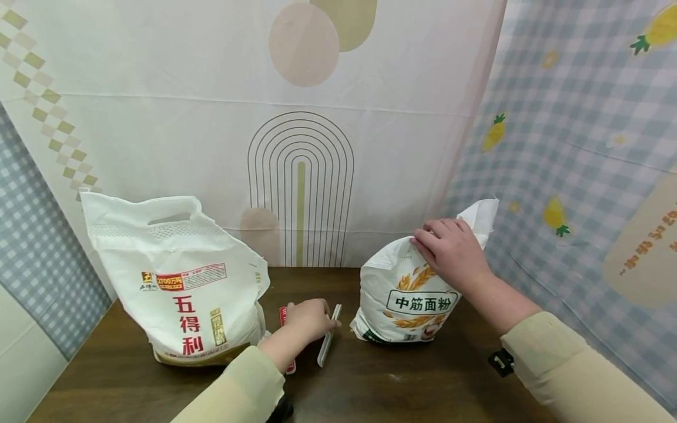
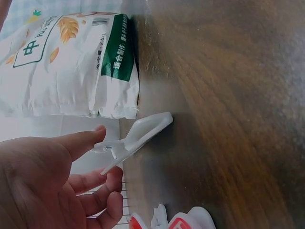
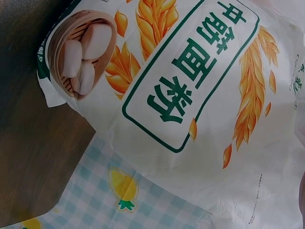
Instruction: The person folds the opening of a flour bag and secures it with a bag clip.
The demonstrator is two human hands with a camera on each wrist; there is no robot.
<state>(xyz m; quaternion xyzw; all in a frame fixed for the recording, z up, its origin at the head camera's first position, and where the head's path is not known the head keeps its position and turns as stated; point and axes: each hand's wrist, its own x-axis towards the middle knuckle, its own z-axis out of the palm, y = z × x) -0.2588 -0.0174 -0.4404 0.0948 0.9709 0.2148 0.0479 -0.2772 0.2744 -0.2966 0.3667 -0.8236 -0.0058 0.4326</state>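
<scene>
My left hand (image 1: pixel 310 319) is low over the table at a white bag clip (image 1: pixel 325 348). In the left wrist view, its thumb and a fingertip pinch the spread handle ends of that clip (image 2: pixel 147 129), whose long jaw end reaches down to the wood. My right hand (image 1: pixel 453 249) grips the upper part of a white flour bag (image 1: pixel 402 282) with green lettering and wheat ears. The bag stands upright, its top bunched under that hand. Most of the fingers on its far side are hidden. The bag's printed front (image 3: pixel 190 86) fills much of the right wrist view.
A larger white flour bag (image 1: pixel 190 252) with red lettering and a cut-out handle stands at the left. Beside my left hand lies a red-and-white clip (image 1: pixel 291 367), partly covered. All of it is on a brown wooden table (image 1: pixel 391 382), with patterned curtains (image 1: pixel 402 147) behind.
</scene>
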